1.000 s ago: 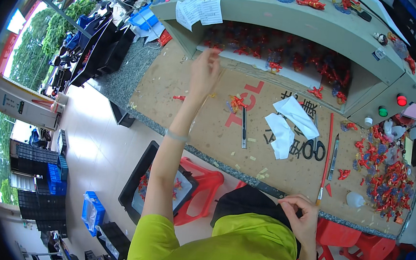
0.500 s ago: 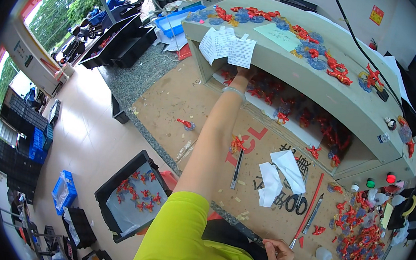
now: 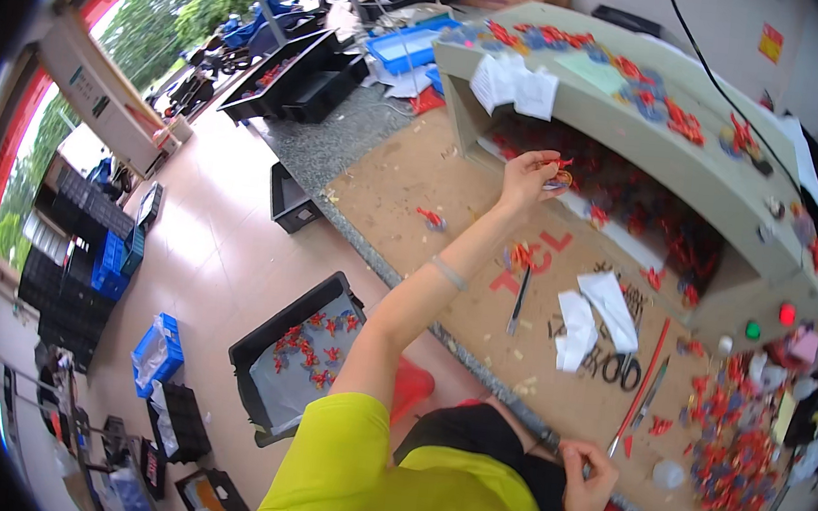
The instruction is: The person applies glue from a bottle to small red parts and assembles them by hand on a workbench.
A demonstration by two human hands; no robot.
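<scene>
Red plastic with a bluish part, a small figurine (image 3: 561, 180) sits pinched in the person's left hand (image 3: 530, 177), fingers drawn in around it, before the opening of a pale cabinet (image 3: 773, 256) at the far side of the surface (image 3: 387, 179). Half a second ago that hand was inside the opening; now it is out, so this piece is apart from the many red ones within. The right hand (image 3: 588, 482) is at the near edge, loosely curled; I cannot tell whether it holds anything small. Between the hands lie a craft knife (image 3: 520, 301), white papers (image 3: 611, 309) and black-handled scissors (image 3: 630, 373). To the right spreads a heap of similar pieces (image 3: 734, 454); to the left, below the surface, a black tray (image 3: 243, 392) holds more.
</scene>
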